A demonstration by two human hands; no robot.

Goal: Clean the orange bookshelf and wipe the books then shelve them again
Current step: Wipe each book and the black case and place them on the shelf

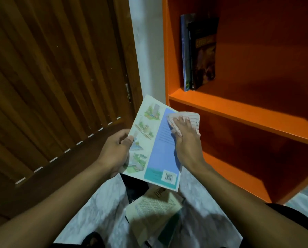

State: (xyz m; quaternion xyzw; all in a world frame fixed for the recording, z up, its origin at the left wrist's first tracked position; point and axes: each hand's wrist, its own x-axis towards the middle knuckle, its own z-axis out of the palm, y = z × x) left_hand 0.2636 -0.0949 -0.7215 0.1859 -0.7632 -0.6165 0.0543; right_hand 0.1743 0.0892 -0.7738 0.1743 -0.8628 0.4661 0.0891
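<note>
Blue-backed book point(156, 145) gripped at its edge by left hand point(116, 151); right hand point(186, 138) presses what seems a cloth point(190, 117) flat on it.

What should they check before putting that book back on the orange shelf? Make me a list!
1. Left hand grips the blue book by its edge: ok.
2. Right hand presses the cloth flat on the cover: ok.
3. Whole cover wiped: cannot tell.
4. Room on the shelf board beside the two standing books: ok.
5. Standing books upright: not ok, they lean a little.
6. Books on the floor waiting below: not ok, not yet shelved.
</note>
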